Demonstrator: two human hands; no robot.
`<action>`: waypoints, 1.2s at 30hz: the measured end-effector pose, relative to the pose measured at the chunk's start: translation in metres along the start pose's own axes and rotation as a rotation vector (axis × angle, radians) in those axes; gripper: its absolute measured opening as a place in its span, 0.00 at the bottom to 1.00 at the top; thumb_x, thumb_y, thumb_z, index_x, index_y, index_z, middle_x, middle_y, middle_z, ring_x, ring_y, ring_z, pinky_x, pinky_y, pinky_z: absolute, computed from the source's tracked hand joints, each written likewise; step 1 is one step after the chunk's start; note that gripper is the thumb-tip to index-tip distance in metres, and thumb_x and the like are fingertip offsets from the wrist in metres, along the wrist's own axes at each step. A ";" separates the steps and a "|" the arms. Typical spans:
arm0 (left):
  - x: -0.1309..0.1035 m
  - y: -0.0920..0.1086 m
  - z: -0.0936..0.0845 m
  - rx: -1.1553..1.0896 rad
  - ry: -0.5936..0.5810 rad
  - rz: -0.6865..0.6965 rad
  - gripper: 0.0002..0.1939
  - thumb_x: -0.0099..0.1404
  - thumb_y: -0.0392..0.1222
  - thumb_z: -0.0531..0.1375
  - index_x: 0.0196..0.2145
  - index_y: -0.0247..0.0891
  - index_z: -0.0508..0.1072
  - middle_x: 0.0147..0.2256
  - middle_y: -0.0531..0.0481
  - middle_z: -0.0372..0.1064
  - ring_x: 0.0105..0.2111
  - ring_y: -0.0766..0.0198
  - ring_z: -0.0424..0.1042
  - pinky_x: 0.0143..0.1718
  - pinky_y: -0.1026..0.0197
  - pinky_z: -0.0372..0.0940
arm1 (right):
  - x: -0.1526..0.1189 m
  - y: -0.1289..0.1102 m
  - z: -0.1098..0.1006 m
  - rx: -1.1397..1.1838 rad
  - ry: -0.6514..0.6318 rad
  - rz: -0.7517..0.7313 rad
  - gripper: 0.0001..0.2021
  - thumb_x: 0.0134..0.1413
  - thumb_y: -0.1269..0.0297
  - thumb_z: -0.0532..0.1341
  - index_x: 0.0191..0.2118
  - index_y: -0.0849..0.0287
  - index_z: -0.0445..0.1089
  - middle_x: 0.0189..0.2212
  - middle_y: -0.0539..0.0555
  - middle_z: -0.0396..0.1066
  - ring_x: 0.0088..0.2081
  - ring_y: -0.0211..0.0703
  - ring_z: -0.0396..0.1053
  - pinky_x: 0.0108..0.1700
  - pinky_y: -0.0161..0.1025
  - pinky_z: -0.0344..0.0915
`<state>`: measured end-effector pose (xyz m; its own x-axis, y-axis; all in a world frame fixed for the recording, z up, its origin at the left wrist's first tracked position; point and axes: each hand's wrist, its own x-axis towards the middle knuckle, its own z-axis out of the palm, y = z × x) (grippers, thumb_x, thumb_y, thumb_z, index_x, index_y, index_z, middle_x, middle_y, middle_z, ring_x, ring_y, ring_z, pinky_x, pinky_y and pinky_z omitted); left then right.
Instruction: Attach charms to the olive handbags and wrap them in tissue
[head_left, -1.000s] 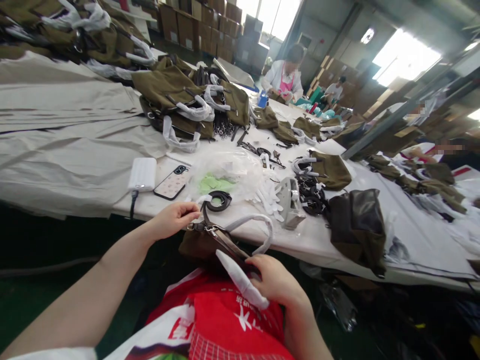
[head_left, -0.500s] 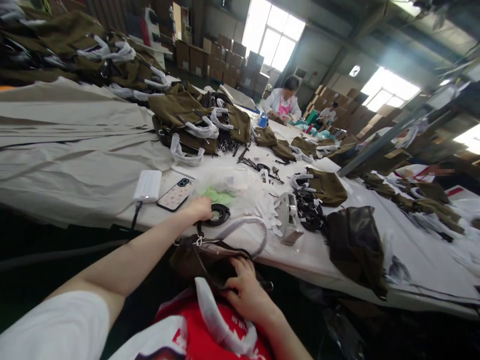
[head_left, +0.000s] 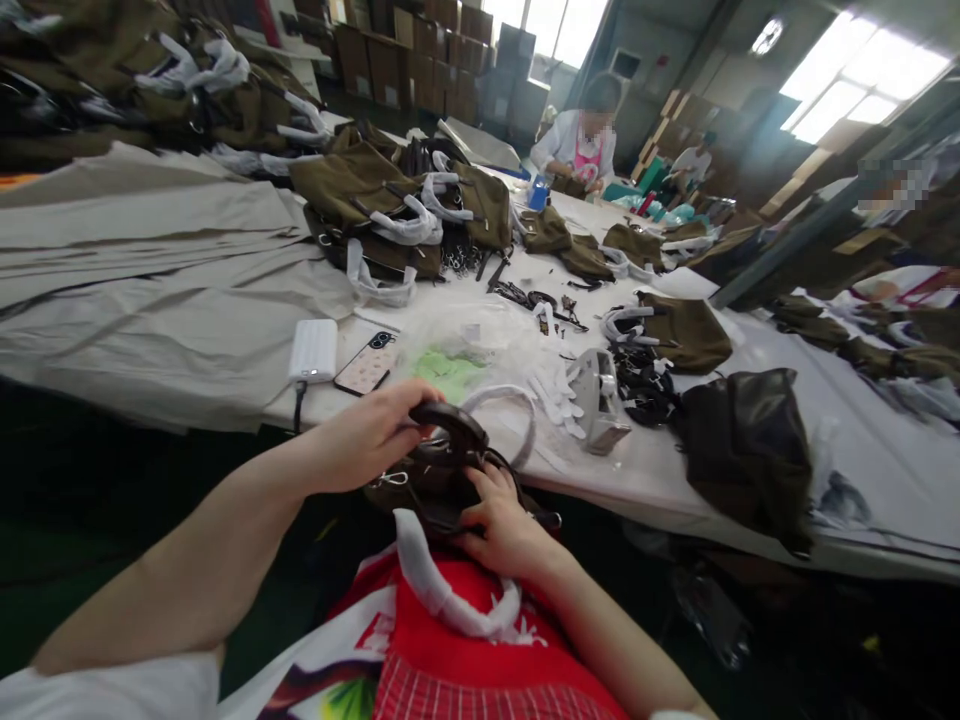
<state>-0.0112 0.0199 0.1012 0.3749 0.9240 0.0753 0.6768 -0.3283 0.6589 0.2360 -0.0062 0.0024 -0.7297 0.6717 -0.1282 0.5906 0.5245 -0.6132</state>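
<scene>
In my left hand is a dark coiled strap, pinched between thumb and fingers just above the mouth of a brown handbag. The bag rests against the table's near edge, close to my body, with its top open. My right hand grips the bag's rim, some fingertips hidden inside the opening. One wrapped handle hangs toward me over my red apron; the other wrapped handle stands on the table side. A metal clasp shows at the bag's left end.
Beyond the bag lie clear plastic with a green piece, a phone, a white power bank and a metal stand. More bags are piled behind. A dark bag hangs over the edge at right. A co-worker works across the table.
My left hand has lifted the coiled strap from the table and brought it right and toward me, over the bag's opening. My right hand stays at the bag's rim. The view has shifted.
</scene>
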 end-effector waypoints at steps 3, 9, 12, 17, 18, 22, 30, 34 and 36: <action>-0.008 0.001 0.031 0.145 -0.275 -0.041 0.09 0.64 0.36 0.51 0.40 0.38 0.68 0.38 0.44 0.74 0.39 0.55 0.74 0.40 0.58 0.66 | 0.008 -0.012 -0.003 0.006 0.003 -0.049 0.08 0.50 0.59 0.67 0.38 0.47 0.80 0.64 0.52 0.56 0.67 0.61 0.42 0.66 0.63 0.34; -0.005 -0.026 0.076 0.404 -0.402 -0.196 0.14 0.59 0.34 0.57 0.44 0.33 0.71 0.44 0.35 0.75 0.45 0.48 0.75 0.46 0.52 0.66 | 0.015 -0.021 -0.004 0.039 0.055 -0.011 0.08 0.51 0.60 0.68 0.37 0.54 0.81 0.65 0.60 0.53 0.67 0.62 0.44 0.65 0.56 0.47; 0.000 -0.027 0.071 0.289 -0.370 -0.126 0.21 0.55 0.40 0.63 0.48 0.38 0.73 0.47 0.39 0.75 0.46 0.48 0.74 0.48 0.52 0.66 | 0.018 -0.021 -0.003 0.036 0.095 -0.047 0.07 0.51 0.61 0.68 0.37 0.52 0.81 0.66 0.56 0.52 0.67 0.59 0.43 0.66 0.56 0.46; 0.007 -0.036 0.059 0.151 -0.270 -0.105 0.19 0.64 0.48 0.54 0.49 0.43 0.75 0.49 0.45 0.75 0.49 0.51 0.73 0.51 0.53 0.65 | 0.020 -0.009 -0.007 0.086 0.220 -0.071 0.05 0.51 0.61 0.68 0.35 0.52 0.81 0.62 0.55 0.60 0.65 0.53 0.51 0.65 0.50 0.51; 0.008 -0.042 0.058 0.132 -0.273 -0.142 0.19 0.64 0.50 0.54 0.48 0.41 0.75 0.48 0.44 0.76 0.48 0.51 0.74 0.50 0.53 0.66 | 0.018 -0.004 -0.009 0.122 0.249 -0.076 0.04 0.52 0.62 0.68 0.35 0.52 0.80 0.60 0.55 0.63 0.63 0.51 0.55 0.63 0.48 0.54; 0.007 -0.070 0.054 0.035 -0.281 -0.267 0.24 0.56 0.55 0.60 0.45 0.38 0.76 0.43 0.41 0.78 0.43 0.49 0.76 0.46 0.54 0.69 | -0.004 0.020 -0.020 0.272 0.476 -0.018 0.06 0.58 0.66 0.62 0.36 0.55 0.78 0.49 0.56 0.72 0.50 0.44 0.69 0.56 0.42 0.64; 0.002 -0.082 0.046 0.045 -0.277 -0.324 0.27 0.49 0.59 0.63 0.42 0.40 0.77 0.42 0.41 0.78 0.43 0.47 0.76 0.47 0.53 0.69 | -0.039 0.060 -0.016 0.463 0.387 0.337 0.18 0.59 0.51 0.59 0.46 0.60 0.71 0.30 0.53 0.74 0.32 0.43 0.73 0.37 0.41 0.71; 0.005 -0.068 0.042 0.069 -0.285 -0.269 0.25 0.51 0.59 0.62 0.42 0.41 0.78 0.43 0.42 0.78 0.44 0.46 0.75 0.48 0.53 0.69 | -0.026 0.060 0.007 0.823 0.384 0.376 0.20 0.59 0.47 0.55 0.43 0.61 0.69 0.23 0.49 0.71 0.23 0.40 0.71 0.27 0.36 0.68; 0.004 -0.063 0.035 0.066 -0.255 -0.216 0.23 0.55 0.59 0.59 0.42 0.43 0.78 0.44 0.44 0.78 0.45 0.48 0.75 0.49 0.53 0.69 | -0.017 0.061 0.012 0.877 0.442 0.391 0.20 0.58 0.45 0.56 0.37 0.60 0.68 0.20 0.48 0.70 0.21 0.40 0.69 0.25 0.35 0.66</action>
<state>-0.0306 0.0372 0.0341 0.3592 0.8975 -0.2557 0.7942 -0.1501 0.5888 0.2803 0.0074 -0.0423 -0.2475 0.9357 -0.2514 0.1726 -0.2127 -0.9617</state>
